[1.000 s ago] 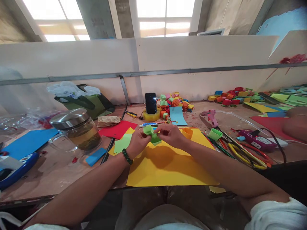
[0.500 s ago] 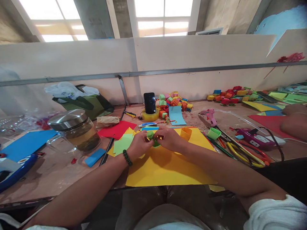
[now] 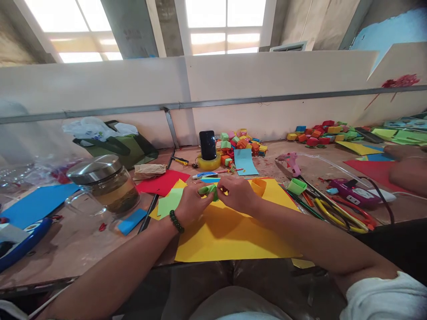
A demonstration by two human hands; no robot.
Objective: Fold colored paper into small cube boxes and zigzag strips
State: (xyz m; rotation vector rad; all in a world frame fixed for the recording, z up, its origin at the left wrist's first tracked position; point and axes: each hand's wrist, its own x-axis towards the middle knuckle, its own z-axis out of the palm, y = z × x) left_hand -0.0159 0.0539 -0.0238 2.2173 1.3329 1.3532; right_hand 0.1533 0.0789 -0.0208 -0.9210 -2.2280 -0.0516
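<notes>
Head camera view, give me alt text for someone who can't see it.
A person's left hand and right hand hold a piece of green paper over a yellow sheet on a cluttered table. Behind them, a phone stands near a pile of colorful blocks, with a lidded glass mug to the left and a pink glue gun to the right.

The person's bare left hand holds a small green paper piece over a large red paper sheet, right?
Not quite: the head view shows that the large flat paper sheet is yellow, not red. The bare left hand does hold the small green paper piece over it.
</notes>
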